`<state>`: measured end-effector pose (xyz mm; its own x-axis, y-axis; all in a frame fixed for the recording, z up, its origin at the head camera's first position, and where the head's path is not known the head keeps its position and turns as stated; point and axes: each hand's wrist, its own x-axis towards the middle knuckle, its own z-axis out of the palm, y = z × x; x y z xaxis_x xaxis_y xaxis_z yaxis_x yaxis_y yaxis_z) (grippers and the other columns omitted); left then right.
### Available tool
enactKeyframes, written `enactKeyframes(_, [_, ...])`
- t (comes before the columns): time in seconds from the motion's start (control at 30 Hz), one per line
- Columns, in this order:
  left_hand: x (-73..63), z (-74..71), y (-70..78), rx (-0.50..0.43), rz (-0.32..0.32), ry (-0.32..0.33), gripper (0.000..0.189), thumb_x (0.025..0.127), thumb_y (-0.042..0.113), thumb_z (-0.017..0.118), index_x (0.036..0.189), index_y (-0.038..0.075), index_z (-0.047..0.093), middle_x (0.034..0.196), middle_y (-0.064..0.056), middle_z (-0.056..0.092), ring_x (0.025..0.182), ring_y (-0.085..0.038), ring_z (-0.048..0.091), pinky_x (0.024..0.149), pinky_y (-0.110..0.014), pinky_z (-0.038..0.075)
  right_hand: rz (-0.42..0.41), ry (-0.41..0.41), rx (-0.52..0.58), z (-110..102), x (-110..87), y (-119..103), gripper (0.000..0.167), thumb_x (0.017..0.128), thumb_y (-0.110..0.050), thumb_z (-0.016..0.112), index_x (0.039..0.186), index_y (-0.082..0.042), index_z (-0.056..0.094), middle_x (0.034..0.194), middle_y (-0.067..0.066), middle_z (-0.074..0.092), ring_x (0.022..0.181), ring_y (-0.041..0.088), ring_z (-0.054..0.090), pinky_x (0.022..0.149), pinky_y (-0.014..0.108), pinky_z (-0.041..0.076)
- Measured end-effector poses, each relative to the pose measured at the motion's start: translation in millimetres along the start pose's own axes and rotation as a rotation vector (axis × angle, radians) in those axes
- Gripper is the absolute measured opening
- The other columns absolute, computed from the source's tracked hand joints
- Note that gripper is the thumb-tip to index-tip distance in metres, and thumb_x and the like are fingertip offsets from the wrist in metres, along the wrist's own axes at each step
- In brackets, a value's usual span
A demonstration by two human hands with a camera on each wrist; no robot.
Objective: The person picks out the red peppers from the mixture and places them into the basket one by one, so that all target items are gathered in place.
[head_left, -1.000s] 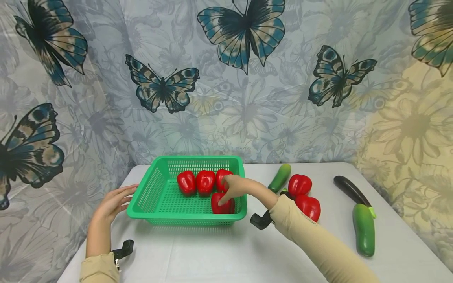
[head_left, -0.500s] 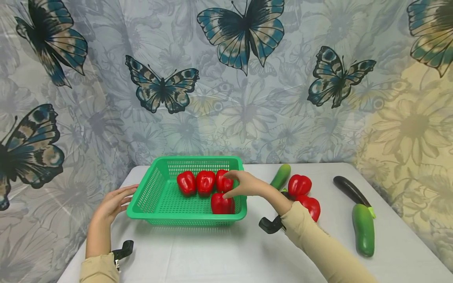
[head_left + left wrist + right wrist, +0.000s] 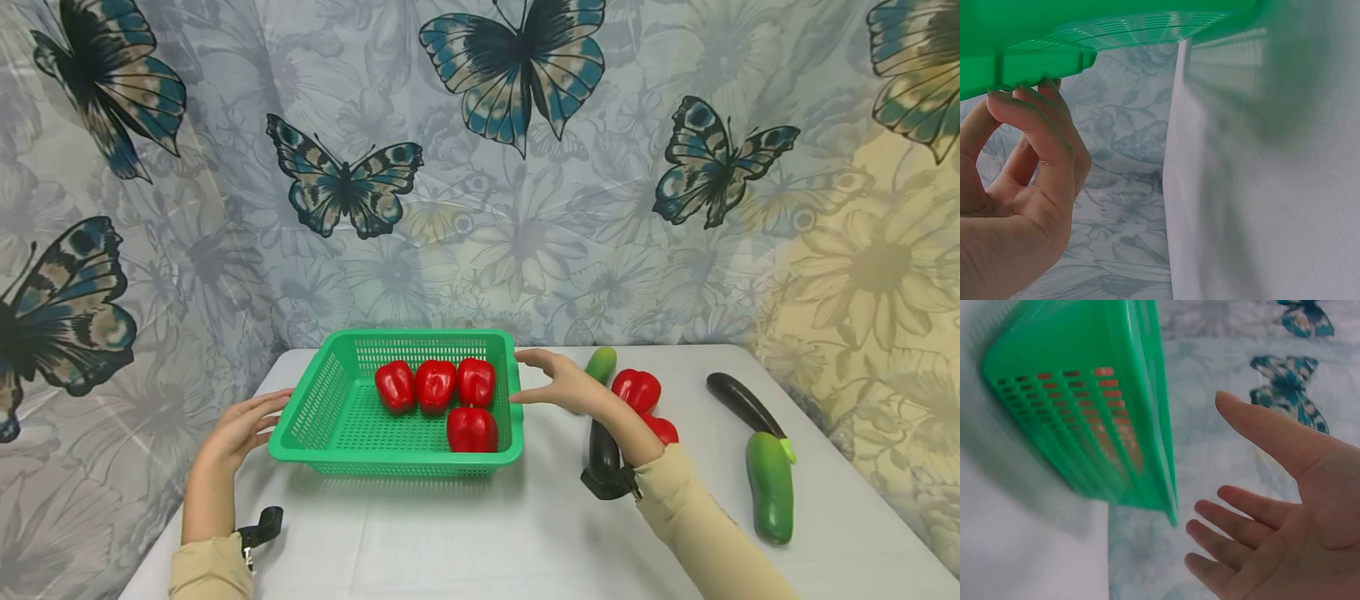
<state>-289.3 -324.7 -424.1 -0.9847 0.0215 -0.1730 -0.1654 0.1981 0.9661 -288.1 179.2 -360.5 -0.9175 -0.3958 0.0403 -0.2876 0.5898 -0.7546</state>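
Observation:
A green plastic basket [image 3: 395,457] stands on the white table, with several red bell peppers [image 3: 472,430] inside. My left hand [image 3: 238,433] is at its left side. In the left wrist view, the bent fingertips [image 3: 1047,81] of that hand touch the edge of the rim from below. To the right of the basket is my right hand [image 3: 562,385], its thumb and fingers spread with nothing between them. The right wrist view has the right hand [image 3: 1272,531] apart from the basket wall [image 3: 1072,406], palm showing. Red shows through the holes in that wall.
Right of the basket lie a cucumber [image 3: 602,364], a dark eggplant [image 3: 603,454] and red bell peppers [image 3: 636,389], partly behind my right arm. Farther right are another eggplant [image 3: 746,404] and cucumber [image 3: 770,487]. A butterfly-print cloth [image 3: 525,250] hangs behind the table.
My right hand has let go of the front right bell pepper in the basket and moved right, out past the rim. My left hand has stayed in place.

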Motion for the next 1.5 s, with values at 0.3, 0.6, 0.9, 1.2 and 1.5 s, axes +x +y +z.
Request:
enactKeyframes(0.3, [-0.1,0.5,-0.1,0.001,0.009,-0.001,0.024,0.097,0.035,0.061,0.119,0.031,0.068,0.102,0.028,0.063,0.095,-0.001,0.062,0.081,-0.025,0.053,0.054,0.068,0.008,-22,-20.0,24,0.08,0.084,-0.037,0.077,0.148,-0.007,0.04,0.152,0.017,0.041,0.144,0.039,0.033,0.116,0.058,0.028])
enactKeyframes(0.6, [0.3,-0.2,0.5,0.008,-0.003,-0.002,0.025,0.098,0.034,0.061,0.121,0.03,0.067,0.1,0.029,0.062,0.093,0.001,0.061,0.081,-0.024,0.052,0.127,0.089,0.014,-38,-45.0,43,0.081,0.084,-0.044,0.075,0.148,-0.01,0.04,0.152,0.015,0.041,0.142,0.043,0.034,0.112,0.059,0.033])
enactKeyframes(0.9, [1.3,0.7,1.2,0.017,-0.023,0.007,0.038,0.094,0.038,0.065,0.129,0.024,0.064,0.099,0.03,0.06,0.094,0.0,0.061,0.081,-0.024,0.052,0.123,0.121,0.033,-48,-68.6,62,0.077,0.088,-0.038,0.072,0.149,-0.006,0.038,0.153,0.019,0.038,0.143,0.046,0.029,0.114,0.062,0.027])
enactKeyframes(1.2, [1.9,0.3,0.3,0.035,-0.02,0.009,0.043,0.094,0.039,0.065,0.133,0.021,0.061,0.1,0.03,0.058,0.095,0.0,0.06,0.082,-0.024,0.052,0.167,0.165,0.003,-54,-93.0,75,0.078,0.089,-0.036,0.071,0.15,-0.005,0.034,0.152,0.022,0.037,0.14,0.049,0.03,0.106,0.068,0.033])
enactKeyframes(1.5, [1.6,0.0,-0.1,0.042,-0.018,0.007,0.046,0.094,0.042,0.065,0.134,0.021,0.061,0.1,0.03,0.058,0.095,0.001,0.061,0.082,-0.024,0.052,0.245,0.195,-0.025,-58,-113.5,94,0.08,0.089,-0.04,0.068,0.15,-0.002,0.032,0.151,0.028,0.033,0.137,0.055,0.028,0.105,0.067,0.035])
